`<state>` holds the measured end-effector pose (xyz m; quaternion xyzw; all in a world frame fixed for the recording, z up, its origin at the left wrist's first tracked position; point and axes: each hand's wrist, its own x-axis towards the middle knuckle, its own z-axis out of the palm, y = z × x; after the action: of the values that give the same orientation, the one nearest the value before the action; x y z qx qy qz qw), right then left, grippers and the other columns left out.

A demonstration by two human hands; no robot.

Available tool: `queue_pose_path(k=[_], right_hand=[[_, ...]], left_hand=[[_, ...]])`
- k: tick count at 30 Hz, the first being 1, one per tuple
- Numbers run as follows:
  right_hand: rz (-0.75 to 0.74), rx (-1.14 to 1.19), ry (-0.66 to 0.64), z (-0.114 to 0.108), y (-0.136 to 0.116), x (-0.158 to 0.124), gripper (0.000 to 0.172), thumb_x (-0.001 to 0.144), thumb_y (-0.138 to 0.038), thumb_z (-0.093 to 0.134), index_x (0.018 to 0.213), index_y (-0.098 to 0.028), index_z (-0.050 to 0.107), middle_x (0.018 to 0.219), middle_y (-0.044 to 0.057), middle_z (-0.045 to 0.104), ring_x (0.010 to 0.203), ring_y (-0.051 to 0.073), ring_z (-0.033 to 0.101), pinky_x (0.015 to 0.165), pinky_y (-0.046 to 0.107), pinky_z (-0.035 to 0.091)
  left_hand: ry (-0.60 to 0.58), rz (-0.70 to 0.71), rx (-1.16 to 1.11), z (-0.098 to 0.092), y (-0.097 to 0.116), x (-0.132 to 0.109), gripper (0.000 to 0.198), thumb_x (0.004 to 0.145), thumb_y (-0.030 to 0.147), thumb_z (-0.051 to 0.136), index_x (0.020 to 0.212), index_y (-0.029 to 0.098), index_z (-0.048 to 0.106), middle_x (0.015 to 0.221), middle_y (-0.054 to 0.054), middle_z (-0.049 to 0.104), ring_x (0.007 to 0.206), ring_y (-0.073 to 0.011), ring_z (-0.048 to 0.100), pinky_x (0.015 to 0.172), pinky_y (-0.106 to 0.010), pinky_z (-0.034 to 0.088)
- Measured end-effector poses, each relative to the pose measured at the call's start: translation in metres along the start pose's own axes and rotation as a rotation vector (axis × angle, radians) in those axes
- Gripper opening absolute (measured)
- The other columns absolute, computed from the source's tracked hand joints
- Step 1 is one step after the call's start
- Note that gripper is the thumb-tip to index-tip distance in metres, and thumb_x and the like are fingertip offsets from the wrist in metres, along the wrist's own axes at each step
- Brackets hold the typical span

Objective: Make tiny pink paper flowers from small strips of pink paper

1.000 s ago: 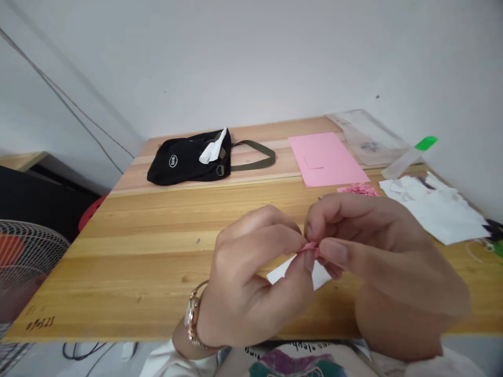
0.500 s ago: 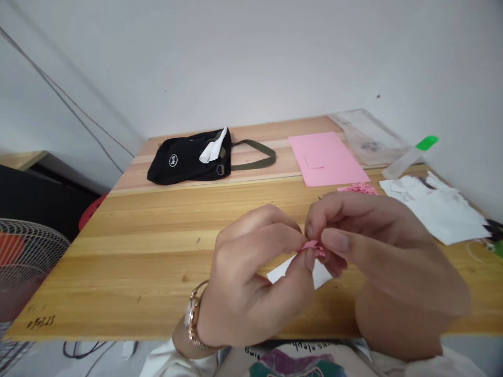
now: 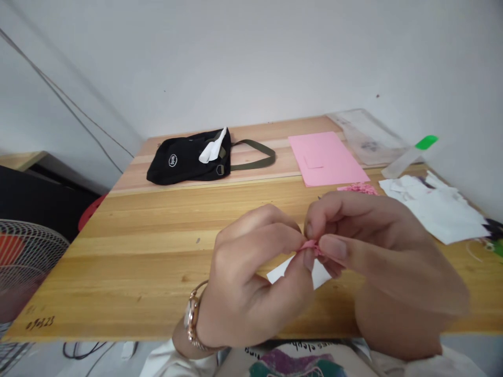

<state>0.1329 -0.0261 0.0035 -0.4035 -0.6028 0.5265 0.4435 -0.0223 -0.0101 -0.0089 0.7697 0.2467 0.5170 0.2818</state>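
Between my two hands is a small piece of pink paper, its right end crinkled or fringed. My left hand, with a watch on its wrist, pinches the left end between thumb and fingertips. The thumb and fingers of my right hand close on the right end; its fingertips partly hide the paper. Under the hands a white sheet of paper lies on the wooden table, mostly covered from view.
Behind my right hand lie pink paper scraps and a pink sheet. Farther right are a green-capped clear tube, white papers and a clear plastic sleeve. A black bag rests at the back; a fan stands left.
My right thumb has shifted slightly left, closer to my left thumb, and covers more of the pink paper's crinkled end. My left hand holds nearly still.
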Motion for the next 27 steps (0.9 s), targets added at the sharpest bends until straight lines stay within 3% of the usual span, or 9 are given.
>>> queue_pose_path(k=[8,27], right_hand=[[-0.013,0.021,0.000,0.0002,-0.0021,0.0001,0.015,0.077,-0.030,0.055,0.071,-0.017,0.056,0.056,-0.001,0.051,0.047,0.007,0.044,0.039,0.019,0.037],[-0.018,-0.004,-0.007,0.0010,-0.0019,-0.0002,0.006,0.074,-0.022,0.059,0.072,-0.018,0.056,0.056,-0.003,0.051,0.049,0.006,0.045,0.041,0.017,0.037]], left_hand=[[-0.012,-0.008,0.005,-0.0007,0.0003,0.0001,0.007,0.073,0.011,0.052,0.068,0.015,0.056,0.065,-0.003,0.055,0.057,-0.0109,0.050,0.048,-0.024,0.044],[-0.002,0.011,0.032,0.0001,0.0001,0.0001,0.008,0.073,0.012,0.051,0.068,0.015,0.056,0.065,-0.003,0.054,0.056,-0.0104,0.049,0.047,-0.024,0.043]])
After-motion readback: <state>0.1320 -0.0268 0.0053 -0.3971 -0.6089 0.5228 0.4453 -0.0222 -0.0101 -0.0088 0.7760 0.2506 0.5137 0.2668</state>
